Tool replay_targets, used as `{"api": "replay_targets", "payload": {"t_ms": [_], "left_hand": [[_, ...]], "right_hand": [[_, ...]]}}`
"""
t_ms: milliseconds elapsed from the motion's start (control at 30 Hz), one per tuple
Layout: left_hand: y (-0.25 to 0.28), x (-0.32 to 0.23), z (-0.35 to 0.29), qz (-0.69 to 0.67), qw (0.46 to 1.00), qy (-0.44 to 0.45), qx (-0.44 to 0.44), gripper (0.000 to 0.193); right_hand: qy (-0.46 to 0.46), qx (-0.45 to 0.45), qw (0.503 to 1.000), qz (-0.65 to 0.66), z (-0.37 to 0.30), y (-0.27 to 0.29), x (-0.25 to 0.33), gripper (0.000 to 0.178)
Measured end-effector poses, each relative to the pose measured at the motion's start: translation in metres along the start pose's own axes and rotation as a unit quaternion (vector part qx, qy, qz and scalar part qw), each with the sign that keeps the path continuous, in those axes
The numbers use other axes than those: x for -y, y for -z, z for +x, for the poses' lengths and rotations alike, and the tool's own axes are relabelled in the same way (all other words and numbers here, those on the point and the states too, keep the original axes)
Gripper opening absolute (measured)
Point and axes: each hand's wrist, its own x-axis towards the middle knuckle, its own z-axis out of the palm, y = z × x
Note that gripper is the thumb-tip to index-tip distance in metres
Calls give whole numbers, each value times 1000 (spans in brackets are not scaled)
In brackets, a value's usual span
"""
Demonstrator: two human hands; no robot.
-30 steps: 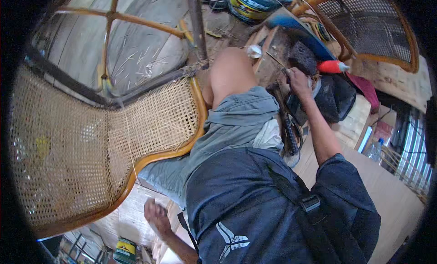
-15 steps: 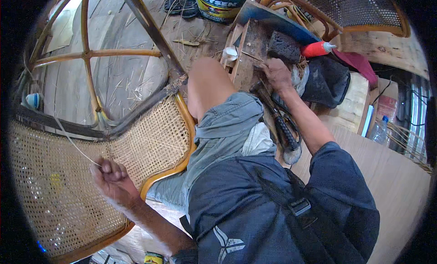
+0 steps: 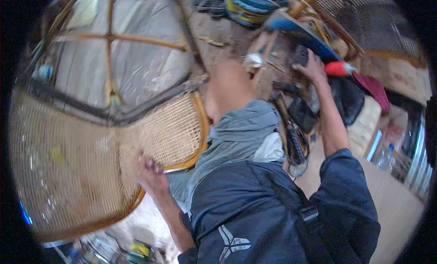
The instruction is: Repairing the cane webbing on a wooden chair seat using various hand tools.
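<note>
My right hand (image 3: 314, 69) has its thumb and fingers around a dark, rough block (image 3: 299, 57) on the cluttered wooden surface. Close beside that hand lies a red bottle (image 3: 339, 68) with a pale tip. My left hand (image 3: 151, 172) is raised beside a woven cane chair panel (image 3: 159, 134) with a curved rattan rim. Its fingers are curled, and blur hides whatever they may hold. The larger cane panel (image 3: 68, 173) spreads to the left, joined to a dark pole frame (image 3: 68, 100). Below the right hand lies a hammer-like tool (image 3: 282, 107).
A white cup-like object (image 3: 253, 60) stands near my knee. Behind it are a blue-edged board (image 3: 296, 29) and a paint bucket (image 3: 249, 9). Another cane chair (image 3: 387, 32) is at the far right. A clear plastic bottle (image 3: 386, 158) stands at right. Cane scraps litter the floor.
My right hand has moved from the wooden surface onto the dark block. My left hand has shifted right and the pale cane strand no longer shows clearly. The whole view has swung.
</note>
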Motion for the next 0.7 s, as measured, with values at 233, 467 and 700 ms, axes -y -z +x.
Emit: {"api": "replay_targets", "payload": {"t_ms": [233, 467, 700], "left_hand": [[-3, -17, -12, 1, 996, -83, 39, 20], [-25, -30, -17, 224, 965, -133, 38, 21], [-22, 19, -13, 323, 926, -181, 79, 24]], "right_hand": [[76, 1, 995, 68, 22, 17, -22, 66], [116, 102, 852, 500, -60, 62, 122, 47], [306, 308, 664, 608, -179, 40, 327, 45]]}}
